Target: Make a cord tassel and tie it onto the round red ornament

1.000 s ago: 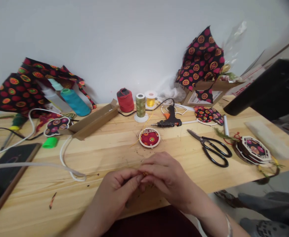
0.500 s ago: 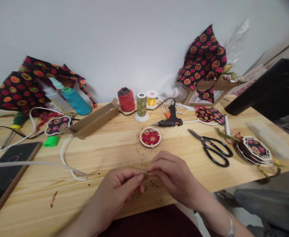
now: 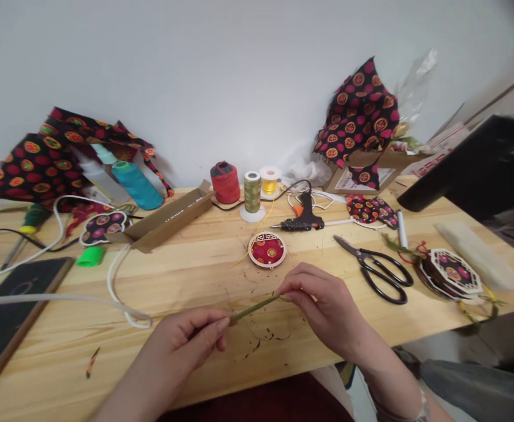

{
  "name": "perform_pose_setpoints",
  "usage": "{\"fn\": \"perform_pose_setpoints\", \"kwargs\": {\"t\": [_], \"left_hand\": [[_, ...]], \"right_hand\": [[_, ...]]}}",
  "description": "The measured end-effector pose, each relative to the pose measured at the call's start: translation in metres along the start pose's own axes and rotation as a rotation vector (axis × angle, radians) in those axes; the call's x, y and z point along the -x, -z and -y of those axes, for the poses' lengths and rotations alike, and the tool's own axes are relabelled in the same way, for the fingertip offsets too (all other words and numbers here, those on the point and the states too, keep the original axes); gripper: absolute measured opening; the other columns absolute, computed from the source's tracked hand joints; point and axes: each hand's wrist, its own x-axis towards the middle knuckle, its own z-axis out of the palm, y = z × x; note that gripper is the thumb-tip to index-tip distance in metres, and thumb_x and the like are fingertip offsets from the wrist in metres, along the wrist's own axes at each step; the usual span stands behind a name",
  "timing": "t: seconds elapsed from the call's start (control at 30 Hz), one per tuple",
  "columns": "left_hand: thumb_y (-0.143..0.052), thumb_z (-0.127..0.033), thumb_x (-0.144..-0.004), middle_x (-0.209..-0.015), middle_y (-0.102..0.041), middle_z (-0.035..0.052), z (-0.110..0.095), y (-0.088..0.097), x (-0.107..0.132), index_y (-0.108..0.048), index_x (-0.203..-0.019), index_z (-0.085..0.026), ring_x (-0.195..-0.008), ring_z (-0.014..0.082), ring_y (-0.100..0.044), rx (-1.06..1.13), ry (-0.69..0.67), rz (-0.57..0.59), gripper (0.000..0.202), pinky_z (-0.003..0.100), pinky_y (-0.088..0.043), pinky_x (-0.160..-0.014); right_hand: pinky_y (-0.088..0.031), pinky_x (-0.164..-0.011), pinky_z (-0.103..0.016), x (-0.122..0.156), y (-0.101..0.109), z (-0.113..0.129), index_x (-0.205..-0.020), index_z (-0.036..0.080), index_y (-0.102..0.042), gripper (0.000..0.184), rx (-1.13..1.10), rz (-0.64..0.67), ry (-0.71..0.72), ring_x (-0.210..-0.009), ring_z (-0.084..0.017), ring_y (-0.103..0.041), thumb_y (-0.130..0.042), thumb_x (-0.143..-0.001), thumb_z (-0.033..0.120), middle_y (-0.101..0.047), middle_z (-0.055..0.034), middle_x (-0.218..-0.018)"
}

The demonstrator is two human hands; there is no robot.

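Note:
Between my two hands a thin bundle of green thread [image 3: 255, 308] is stretched at a slant, just above the table's front part. My left hand [image 3: 190, 340] pinches its lower left end between thumb and fingers. At the upper right end, my right hand [image 3: 316, 305] pinches it with thumb and forefinger. Just beyond the hands lies a round wooden-framed ornament [image 3: 267, 250] with red patterned fabric and a loose yellow thread over it. Behind it stands a spool of green thread [image 3: 252, 193]. Black-handled scissors [image 3: 377, 266] lie right of my right hand.
A hot glue gun [image 3: 300, 217] lies behind the ornament, near red thread [image 3: 225, 183] and a yellow spool [image 3: 269, 181]. On the left are a long cardboard box [image 3: 169, 220], a phone [image 3: 19, 316] and a white cable [image 3: 116, 281]. Stacked octagonal ornaments [image 3: 452, 272] sit at the right edge.
My hands were close together with the thread hidden mostly in the fingers. They have moved apart, left hand leftward and right hand up and right, and the green thread now shows between them.

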Motion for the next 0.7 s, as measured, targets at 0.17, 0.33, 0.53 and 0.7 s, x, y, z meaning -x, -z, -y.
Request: {"fn": "perform_pose_setpoints", "kwargs": {"t": [0.17,0.33,0.53,0.7], "left_hand": [[-0.06,-0.043,-0.077,-0.066,-0.071,0.0009,0.003,0.004,0.006,-0.074,-0.082,-0.024,-0.042,0.0126,-0.043,-0.081,-0.13,-0.135,0.024,0.024,-0.034,-0.043],[-0.065,-0.023,-0.074,-0.11,-0.069,0.0006,-0.005,0.002,0.016,-0.074,-0.085,-0.032,-0.094,0.0238,-0.062,-0.287,-0.607,-0.546,0.017,0.03,-0.042,-0.088],[-0.053,-0.023,-0.085,-0.128,-0.059,0.0014,-0.028,-0.013,0.014,-0.064,-0.115,-0.032,-0.12,0.0249,-0.05,-0.168,-0.642,-0.221,0.033,0.034,-0.033,-0.103],[-0.049,-0.039,-0.088,-0.077,-0.066,0.0015,-0.039,-0.031,0.004,-0.07,-0.097,-0.024,-0.075,0.0185,-0.058,0.037,-0.299,0.115,0.028,0.027,-0.045,-0.07]], "right_hand": [[-0.046,-0.065,-0.023,-0.004,0.006,0.002,-0.081,0.018,-0.063,0.013,0.027,-0.012,0.038,-0.073,-0.013,-0.058,-0.053,-0.086,0.01,-0.061,-0.0023,-0.077],[-0.046,-0.068,-0.025,-0.007,0.013,0.008,-0.082,0.017,-0.062,0.014,0.095,0.009,0.096,-0.075,-0.014,-0.057,-0.051,-0.087,0.01,-0.061,-0.0033,-0.078],[-0.045,-0.077,-0.026,-0.005,0.011,0.026,-0.089,0.018,-0.061,0.018,0.127,0.184,0.137,-0.086,-0.015,-0.054,-0.049,-0.086,0.005,-0.06,-0.0035,-0.087],[-0.043,-0.074,-0.027,-0.005,0.006,0.033,-0.084,0.016,-0.06,0.017,0.137,0.256,0.152,-0.082,-0.015,-0.051,-0.049,-0.086,0.004,-0.059,-0.0035,-0.083]]}}
